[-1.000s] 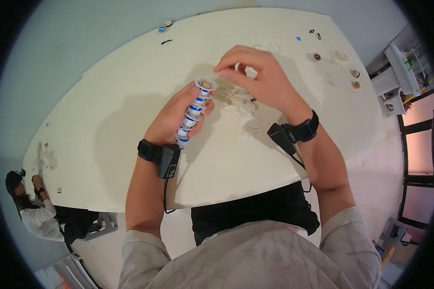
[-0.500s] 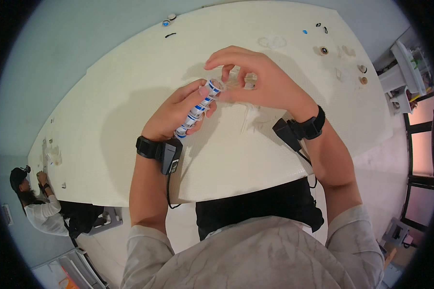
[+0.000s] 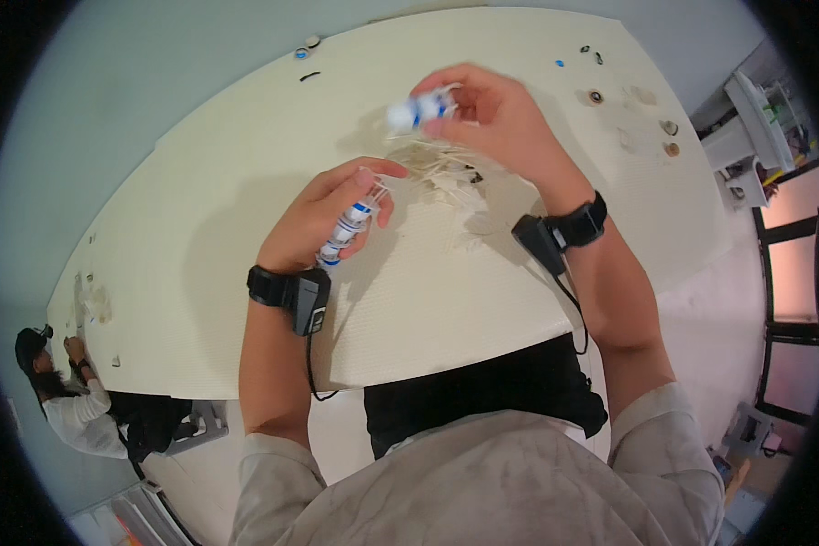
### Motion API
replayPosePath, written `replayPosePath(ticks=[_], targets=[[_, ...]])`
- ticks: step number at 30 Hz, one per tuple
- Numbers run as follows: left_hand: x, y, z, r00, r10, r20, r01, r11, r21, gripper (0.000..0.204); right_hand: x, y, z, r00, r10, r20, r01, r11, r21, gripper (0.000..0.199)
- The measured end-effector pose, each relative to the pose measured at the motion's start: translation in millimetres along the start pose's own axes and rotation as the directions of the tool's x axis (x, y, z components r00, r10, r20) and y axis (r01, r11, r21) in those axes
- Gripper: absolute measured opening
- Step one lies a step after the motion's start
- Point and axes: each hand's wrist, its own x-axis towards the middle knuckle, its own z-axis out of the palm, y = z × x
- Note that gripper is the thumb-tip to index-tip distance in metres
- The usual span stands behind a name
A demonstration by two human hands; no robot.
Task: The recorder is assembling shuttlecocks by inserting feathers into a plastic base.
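Note:
My left hand [image 3: 314,214] is wrapped round a stack of small clear cylindrical containers [image 3: 344,235] with white and blue bands, held at a tilt above the table. Thin white strands or sticks show at its upper end, by my thumb. Farther off and to the right, my right hand [image 3: 496,109] pinches another white-and-blue banded cylinder [image 3: 419,111], smeared by motion and tipped nearly level. Beneath and between the hands lies a loose pile of thin pale sticks [image 3: 446,173], with a small dark bit among them.
The white table [image 3: 246,182] curves away on both sides. Small round lids or jars [image 3: 671,149] and dark bits stand at its right; a black strip [image 3: 309,76] and two small round pieces [image 3: 302,54] lie at the far edge. Another person [image 3: 73,400] sits at the left end.
Half a second ago my right hand was at the top of the stack in my left hand. Now it is farther away, holding a separate banded cylinder, and the stick pile is more exposed.

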Motion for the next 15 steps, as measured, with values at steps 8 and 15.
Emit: replayPosePath(ticks=[8,15], targets=[[2.7,-1.1,1.5,0.999,-0.001,-0.045,0.001,1.000,0.011,0.053,3.2,61.8,-61.7,0.799,0.203,-0.567,-0.139,0.978,0.153,0.044],[3.2,-2.7,0.1,0.999,-0.003,-0.053,0.002,1.000,-0.007,0.054,5.9,83.7,-76.9,0.744,0.168,-0.647,-0.096,0.985,0.145,0.049]])
